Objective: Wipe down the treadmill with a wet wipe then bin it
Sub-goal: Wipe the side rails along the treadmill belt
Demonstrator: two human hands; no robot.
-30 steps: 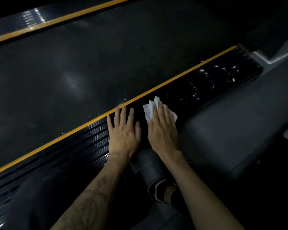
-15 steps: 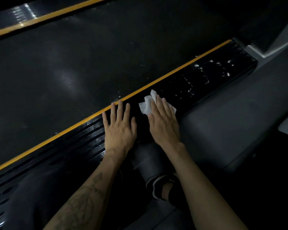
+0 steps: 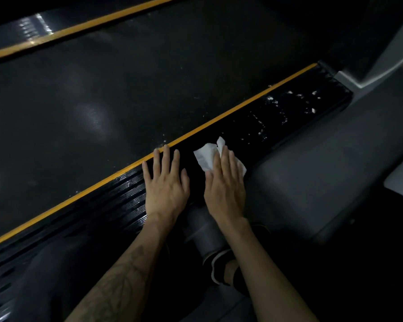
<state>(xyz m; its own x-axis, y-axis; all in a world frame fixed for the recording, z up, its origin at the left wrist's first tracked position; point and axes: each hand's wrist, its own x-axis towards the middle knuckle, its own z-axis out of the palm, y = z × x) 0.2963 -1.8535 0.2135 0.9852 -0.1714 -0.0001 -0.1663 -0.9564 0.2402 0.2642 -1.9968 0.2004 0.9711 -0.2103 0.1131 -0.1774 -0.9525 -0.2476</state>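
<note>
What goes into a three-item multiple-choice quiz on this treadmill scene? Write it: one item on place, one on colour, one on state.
1. Where is the wet wipe?
A. On the belt
B. Under the right hand on the black side rail
C. In a bin

2. What colour is the stripe between belt and rail?
A. Yellow
B. Red
C. White

3. How does the left hand lie?
A. Clenched in a fist
B. Gripping the wipe
C. Flat on the rail, fingers straight

Answers: 1 B, the wipe sticks out from under the flat right hand on the rail. 2 A, the line shows yellow. 3 C, it rests spread and holds nothing.
</note>
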